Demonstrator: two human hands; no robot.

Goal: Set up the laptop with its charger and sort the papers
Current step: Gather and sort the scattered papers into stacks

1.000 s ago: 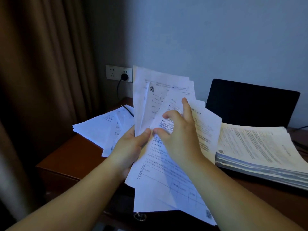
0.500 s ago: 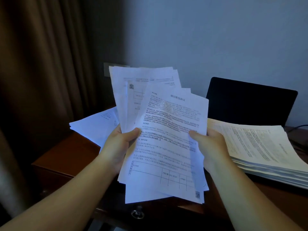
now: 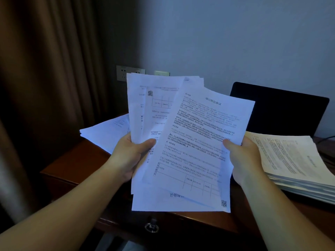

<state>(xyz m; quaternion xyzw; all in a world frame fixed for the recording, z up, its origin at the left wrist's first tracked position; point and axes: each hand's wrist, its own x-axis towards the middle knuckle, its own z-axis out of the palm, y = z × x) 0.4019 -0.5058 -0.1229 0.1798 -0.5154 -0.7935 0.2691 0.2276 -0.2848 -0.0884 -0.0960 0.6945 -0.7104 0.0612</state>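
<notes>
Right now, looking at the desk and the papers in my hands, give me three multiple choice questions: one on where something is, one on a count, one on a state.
1. Where is the thick paper stack?
A. On the desk, right of the held sheets, in front of the laptop
B. On the floor
C. Under the curtain

2. How many hands hold the loose sheets?
A. None
B. One
C. Two

3. What state is the laptop in?
A. Closed flat
B. Lid up, screen dark
C. Lid up, screen lit

Answers: 1 A, the stack lies on the desk before the dark screen. 2 C, the left hand and the right hand each pinch an edge. 3 B, the lid stands upright and shows only black.
</notes>
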